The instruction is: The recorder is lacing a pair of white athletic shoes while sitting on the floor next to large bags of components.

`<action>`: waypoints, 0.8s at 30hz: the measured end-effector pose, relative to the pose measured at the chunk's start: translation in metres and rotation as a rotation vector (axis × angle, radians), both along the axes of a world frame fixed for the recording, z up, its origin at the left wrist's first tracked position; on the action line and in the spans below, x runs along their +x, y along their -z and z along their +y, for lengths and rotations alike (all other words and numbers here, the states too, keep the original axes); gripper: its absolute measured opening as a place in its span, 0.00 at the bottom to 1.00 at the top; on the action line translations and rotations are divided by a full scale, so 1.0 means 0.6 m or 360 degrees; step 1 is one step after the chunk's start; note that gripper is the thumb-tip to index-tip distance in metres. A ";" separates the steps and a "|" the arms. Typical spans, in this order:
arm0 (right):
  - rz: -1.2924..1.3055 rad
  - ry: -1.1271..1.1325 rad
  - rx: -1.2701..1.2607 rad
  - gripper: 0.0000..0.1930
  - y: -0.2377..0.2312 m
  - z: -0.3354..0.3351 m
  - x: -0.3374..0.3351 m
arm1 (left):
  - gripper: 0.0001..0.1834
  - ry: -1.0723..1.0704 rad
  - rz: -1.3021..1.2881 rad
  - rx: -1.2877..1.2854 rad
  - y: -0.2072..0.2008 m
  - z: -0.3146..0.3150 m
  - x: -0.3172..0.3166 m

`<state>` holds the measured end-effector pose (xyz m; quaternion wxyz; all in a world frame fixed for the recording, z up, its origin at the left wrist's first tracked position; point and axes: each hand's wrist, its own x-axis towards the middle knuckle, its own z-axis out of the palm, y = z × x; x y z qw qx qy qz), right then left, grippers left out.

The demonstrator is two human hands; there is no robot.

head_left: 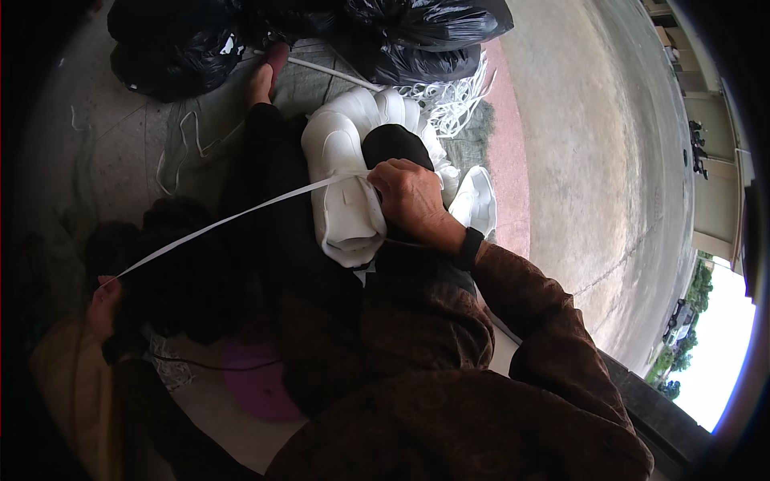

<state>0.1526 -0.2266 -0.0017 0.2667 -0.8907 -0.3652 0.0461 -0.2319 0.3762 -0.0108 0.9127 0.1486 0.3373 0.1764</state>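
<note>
A white shoe [345, 212] rests across my lap, its opening toward me. My right hand [411, 200], with a dark band on the wrist, is closed on the shoe's right edge near the lacing area. From there a white shoelace [220, 224] runs taut down to the left. Its far end is pinched in my left hand [104, 309], held out low at the left side. My right fingertips are partly hidden, so whether they also grip the lace does not show.
More white shoes [389, 108] stand in a row beyond my lap, and another shoe [475, 200] lies right of my knee. A heap of white laces [457, 100] lies beside black plastic bags [417, 32]. A purple object [261, 385] sits at lower left.
</note>
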 end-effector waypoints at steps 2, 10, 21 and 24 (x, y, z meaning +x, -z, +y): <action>0.0004 -0.0022 0.0045 0.02 0.011 0.019 -0.009 | 0.04 0.0080 0.0028 0.0193 -0.007 0.054 -0.096; -0.0240 -0.0316 -0.0140 0.04 0.013 0.006 0.013 | 0.12 0.0270 0.0501 0.0872 0.015 -0.359 0.286; 0.0351 0.0019 0.0019 0.05 0.015 0.025 0.007 | 0.08 0.0875 0.0501 0.1772 0.001 -0.671 0.472; 0.0368 0.0049 0.0054 0.09 -0.002 0.025 -0.006 | 0.11 0.0895 0.0552 0.1985 0.014 -0.664 0.485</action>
